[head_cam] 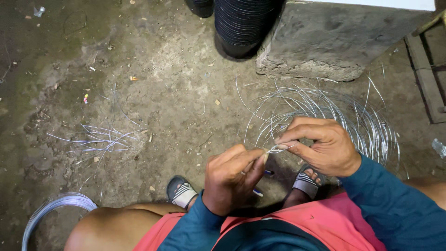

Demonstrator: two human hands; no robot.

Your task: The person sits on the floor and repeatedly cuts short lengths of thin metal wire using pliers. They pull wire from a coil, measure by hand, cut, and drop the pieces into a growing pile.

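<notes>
Close in, I see my left hand (232, 179) and right hand (320, 146) pinching one thin wire strand (278, 148) between fingertips, near centre. Risk: the springy end may slip and whip, or jab a finger. Farther right, the loose wire coil (334, 114) could snag the sandalled foot (306, 181)

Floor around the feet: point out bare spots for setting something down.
Bare floor lies between the cut wire pieces and the loose wire coil. Crowded under both hands, by the coil, the concrete block and stacked black pots.
</notes>
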